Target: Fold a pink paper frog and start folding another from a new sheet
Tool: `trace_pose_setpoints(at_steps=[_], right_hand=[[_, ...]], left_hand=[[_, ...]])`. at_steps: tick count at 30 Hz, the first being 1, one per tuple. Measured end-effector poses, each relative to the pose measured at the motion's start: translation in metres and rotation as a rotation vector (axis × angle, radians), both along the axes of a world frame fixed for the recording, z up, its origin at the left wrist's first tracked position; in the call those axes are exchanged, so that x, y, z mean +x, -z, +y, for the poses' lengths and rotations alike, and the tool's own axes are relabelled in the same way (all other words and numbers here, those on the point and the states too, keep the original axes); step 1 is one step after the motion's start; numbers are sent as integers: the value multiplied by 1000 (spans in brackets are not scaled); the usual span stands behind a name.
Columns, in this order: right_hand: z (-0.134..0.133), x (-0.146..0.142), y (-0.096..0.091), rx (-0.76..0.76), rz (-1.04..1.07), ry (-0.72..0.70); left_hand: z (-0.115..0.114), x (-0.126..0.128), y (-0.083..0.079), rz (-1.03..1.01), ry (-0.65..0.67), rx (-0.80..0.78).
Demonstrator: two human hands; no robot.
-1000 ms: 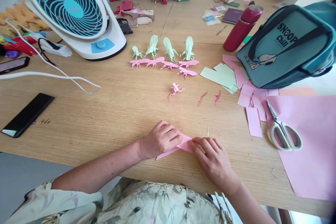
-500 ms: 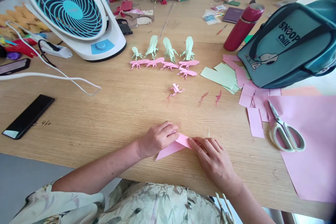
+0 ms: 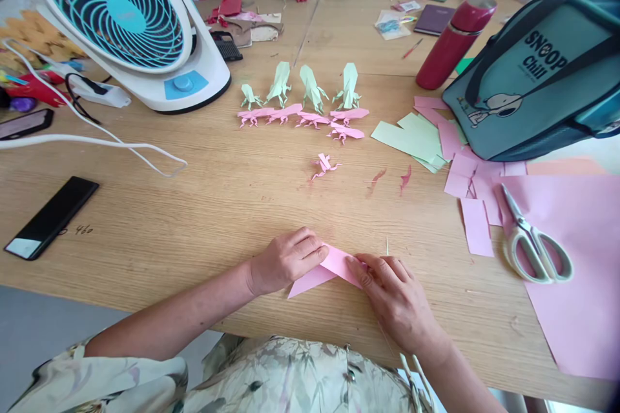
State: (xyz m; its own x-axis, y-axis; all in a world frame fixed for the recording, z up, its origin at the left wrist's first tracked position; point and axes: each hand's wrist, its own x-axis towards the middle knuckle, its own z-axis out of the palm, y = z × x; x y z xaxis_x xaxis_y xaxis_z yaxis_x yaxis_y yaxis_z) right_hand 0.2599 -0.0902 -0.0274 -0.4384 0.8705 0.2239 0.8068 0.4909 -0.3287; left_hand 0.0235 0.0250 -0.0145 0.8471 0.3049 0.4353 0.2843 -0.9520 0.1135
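Note:
A folded pink paper (image 3: 323, 270) lies on the wooden table (image 3: 217, 206) near its front edge. My left hand (image 3: 288, 259) is curled on the paper's left part, fingertips pressing its top fold. My right hand (image 3: 394, 293) rests on the paper's right end, fingers pressed together on it. Farther back stand several folded green paper figures (image 3: 310, 87) with a row of pink paper figures (image 3: 303, 118) in front of them. One small pink figure (image 3: 324, 164) sits alone between them and my hands.
Scissors (image 3: 533, 245) lie on a large pink sheet (image 3: 576, 271) at the right, beside cut pink and green paper pieces (image 3: 426, 135). A teal bag (image 3: 537, 77) and red bottle (image 3: 453, 42) stand at back right. A fan (image 3: 130, 19), cables and a black phone (image 3: 51, 216) are at the left.
More of the pink paper shows between my hands; my right hand has slid slightly right along it. The camera has tilted a little.

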Motion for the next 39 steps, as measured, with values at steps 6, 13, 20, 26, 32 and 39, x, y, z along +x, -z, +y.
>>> trace_pose_setpoints(at_steps=[6,13,20,26,32,39], right_hand=[[0,0,2,-8,24,14],[0,0,3,-47,81,17],[0,-2,4,-87,81,44],[3,-1,-2,-139,221,60],[4,-3,-13,-239,434,169],[15,-21,-8,-225,262,365]], left_hand=[[2,-6,-2,42,24,32],[0,-16,-10,101,23,-163],[1,12,-18,230,-243,-380],[0,24,-27,293,-343,-619],[-9,31,-37,345,-396,-683],[-14,29,-26,252,-333,-668]])
